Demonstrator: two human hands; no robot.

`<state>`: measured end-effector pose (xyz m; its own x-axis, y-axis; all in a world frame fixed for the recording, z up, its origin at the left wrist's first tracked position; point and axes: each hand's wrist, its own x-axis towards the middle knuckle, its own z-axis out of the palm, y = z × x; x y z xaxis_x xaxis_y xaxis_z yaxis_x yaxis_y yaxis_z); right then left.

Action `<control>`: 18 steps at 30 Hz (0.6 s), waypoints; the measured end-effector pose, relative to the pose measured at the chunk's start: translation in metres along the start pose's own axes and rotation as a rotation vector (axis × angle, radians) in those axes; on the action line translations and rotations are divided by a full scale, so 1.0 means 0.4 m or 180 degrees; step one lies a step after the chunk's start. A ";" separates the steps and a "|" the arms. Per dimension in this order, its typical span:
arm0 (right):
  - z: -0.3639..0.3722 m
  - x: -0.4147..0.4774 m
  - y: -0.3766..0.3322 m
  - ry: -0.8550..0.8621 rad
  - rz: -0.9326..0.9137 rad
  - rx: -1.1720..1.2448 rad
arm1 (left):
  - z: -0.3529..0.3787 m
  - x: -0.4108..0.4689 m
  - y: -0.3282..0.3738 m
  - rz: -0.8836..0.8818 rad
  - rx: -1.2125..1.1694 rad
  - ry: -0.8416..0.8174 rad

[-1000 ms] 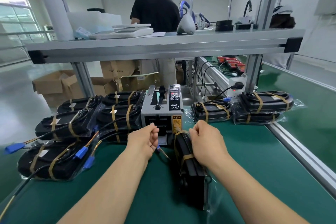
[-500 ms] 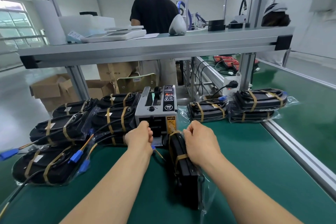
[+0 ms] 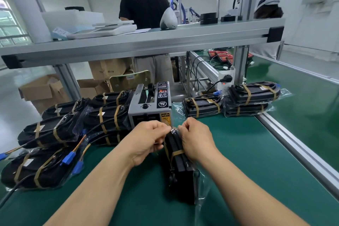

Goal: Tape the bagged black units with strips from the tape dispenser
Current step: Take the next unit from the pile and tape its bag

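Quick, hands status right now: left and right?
Left hand: curled, pinching the top end of the bagged black unit.
Right hand: curled, holding the same unit's top end.

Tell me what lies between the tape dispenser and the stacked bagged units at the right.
In the head view, a single taped bagged unit lies flat there on the green mat, beside the stacked units.

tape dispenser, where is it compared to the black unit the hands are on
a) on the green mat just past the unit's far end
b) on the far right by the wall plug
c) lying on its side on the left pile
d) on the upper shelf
a: the tape dispenser stands upright on the green mat, directly beyond the far end of the black unit that the left hand and right hand grip.
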<state>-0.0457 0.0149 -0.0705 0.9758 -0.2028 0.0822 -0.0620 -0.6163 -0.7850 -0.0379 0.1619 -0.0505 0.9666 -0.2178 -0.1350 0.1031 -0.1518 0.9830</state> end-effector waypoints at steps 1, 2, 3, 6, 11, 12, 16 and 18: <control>-0.001 0.000 0.001 0.0002 0.0018 0.0032 | 0.005 0.007 0.000 -0.0013 0.0168 0.0011; -0.001 0.000 0.002 0.0011 0.0036 0.0064 | 0.008 0.014 0.001 -0.0036 0.0293 0.0020; -0.002 0.000 0.002 0.0018 0.0045 0.0090 | 0.010 0.021 0.002 -0.0064 0.0392 0.0026; -0.001 0.000 0.003 0.0016 0.0054 0.0130 | 0.013 0.041 0.012 -0.0110 0.0610 0.0034; 0.001 0.004 0.007 0.0035 0.0055 0.0134 | 0.007 0.060 0.028 -0.0180 0.0784 -0.0116; 0.001 0.005 0.008 0.0039 0.0056 0.0139 | 0.006 0.062 0.028 -0.0185 0.0783 -0.0140; 0.004 0.006 0.009 0.0038 0.0044 0.0149 | 0.005 0.067 0.026 -0.0186 0.0828 -0.0157; 0.006 0.005 0.008 0.0052 0.0040 0.0149 | 0.004 0.068 0.024 -0.0184 0.0881 -0.0147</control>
<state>-0.0433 0.0141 -0.0743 0.9714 -0.2230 0.0818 -0.0641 -0.5775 -0.8139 -0.0110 0.1531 -0.0450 0.9486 -0.2439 -0.2016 0.0837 -0.4211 0.9031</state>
